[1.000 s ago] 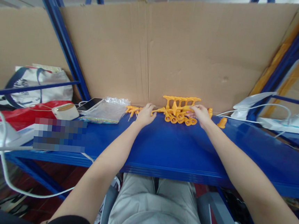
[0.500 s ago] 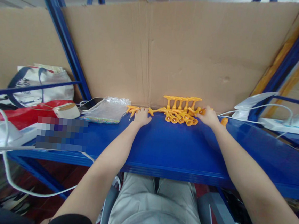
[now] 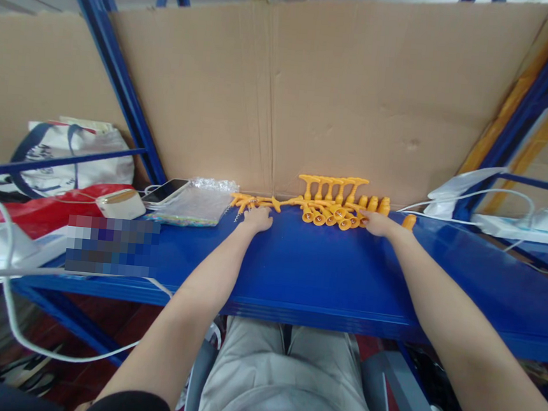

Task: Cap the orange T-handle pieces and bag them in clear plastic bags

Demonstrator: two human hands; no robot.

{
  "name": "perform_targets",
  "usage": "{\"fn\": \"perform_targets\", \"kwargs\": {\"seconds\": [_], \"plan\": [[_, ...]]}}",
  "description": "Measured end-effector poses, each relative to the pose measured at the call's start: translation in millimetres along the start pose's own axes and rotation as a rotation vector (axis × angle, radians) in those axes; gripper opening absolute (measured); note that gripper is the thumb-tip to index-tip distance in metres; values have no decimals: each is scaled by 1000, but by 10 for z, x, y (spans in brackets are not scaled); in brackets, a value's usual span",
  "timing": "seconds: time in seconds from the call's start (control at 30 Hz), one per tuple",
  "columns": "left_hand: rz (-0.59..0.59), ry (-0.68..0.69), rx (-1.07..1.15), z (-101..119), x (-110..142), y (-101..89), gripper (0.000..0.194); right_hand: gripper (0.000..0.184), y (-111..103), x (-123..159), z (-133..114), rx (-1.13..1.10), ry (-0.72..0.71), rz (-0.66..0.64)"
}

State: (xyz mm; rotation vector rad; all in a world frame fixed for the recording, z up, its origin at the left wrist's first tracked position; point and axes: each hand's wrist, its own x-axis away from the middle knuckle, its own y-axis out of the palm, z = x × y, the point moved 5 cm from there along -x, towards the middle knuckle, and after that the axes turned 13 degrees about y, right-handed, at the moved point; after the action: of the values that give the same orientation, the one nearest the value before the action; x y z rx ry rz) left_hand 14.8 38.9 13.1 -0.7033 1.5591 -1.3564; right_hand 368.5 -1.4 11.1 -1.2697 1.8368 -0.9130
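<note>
My left hand (image 3: 256, 218) lies at the back of the blue shelf with its fingers apart, over thin orange branched pieces (image 3: 242, 199) with small chains. It touches or nearly touches them; its fingertips are partly hidden. My right hand (image 3: 378, 224) is closed at the right end of a bunch of orange trumpet-shaped pieces (image 3: 331, 217), their flared ends facing me. Its fingertips are on the rightmost piece (image 3: 363, 220). Behind the bunch, several T-shaped orange pieces (image 3: 330, 189) stand in a row. Short orange pegs (image 3: 372, 204) stand just beyond my right hand.
A single orange peg (image 3: 409, 222) sits right of my right wrist. Left are a clear plastic packet (image 3: 192, 206), a phone (image 3: 167, 191), a white box (image 3: 120, 203) and a red bag (image 3: 57, 209). A cardboard panel (image 3: 341, 96) closes the back; a power strip (image 3: 525, 231) lies right.
My right hand has shifted right, then lowered an orange piece to the right end of the lying bunch. My left hand has moved left, off the middle pieces. The standing pegs are now uncovered.
</note>
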Motion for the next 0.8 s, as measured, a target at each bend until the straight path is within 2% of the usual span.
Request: {"fn": "perform_targets", "kwargs": {"seconds": [0.1,0.37,0.6,0.7,0.8], "plan": [[41,6,-11,-47,-19,15,35,51,-14,17,3,43,61,-35],[177,56,-18,-163,-103,31,36,50,-148,-28,54,-120,65,18],[105,-21,13,-108,-43,-26,43,45,-175,-112,104,-172,60,37],[118,-34,38,-92,-28,-48,42,40,-140,-163,149,-211,29,51],[169,-44,77,-97,-28,-61,43,33,-177,-207,249,-306,10,153]]}}
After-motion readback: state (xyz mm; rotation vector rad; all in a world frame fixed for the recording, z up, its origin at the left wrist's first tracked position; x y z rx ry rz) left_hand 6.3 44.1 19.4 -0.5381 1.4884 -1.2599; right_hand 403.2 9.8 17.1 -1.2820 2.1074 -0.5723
